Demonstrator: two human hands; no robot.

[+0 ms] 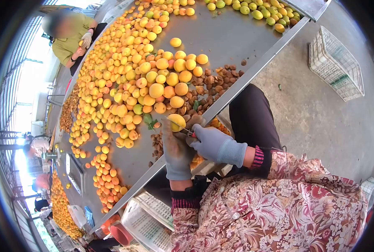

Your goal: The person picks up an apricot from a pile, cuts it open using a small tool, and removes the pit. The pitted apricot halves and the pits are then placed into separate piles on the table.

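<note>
My left hand [177, 153], in a dirty grey glove, is closed around a yellow apricot [177, 122] at the table's near edge. A small knife with a red handle [192, 135] is gripped in my right hand [215, 144], also gloved in grey. Its thin blade lies against the apricot's side. Just beyond my hands, brown apricot stones [214, 86] are heaped on the metal table [222, 40]. A large pile of apricots [128, 80] spreads away to the far left, with a few green leaves [149, 121] near my left hand.
Greener fruit [258, 12] sits at the table's far right. A white plastic crate [336, 65] stands on the concrete floor to the right; another crate [147, 218] is below the near edge, beside a red bucket [120, 233]. Across the table sits a person [75, 38] wearing gloves.
</note>
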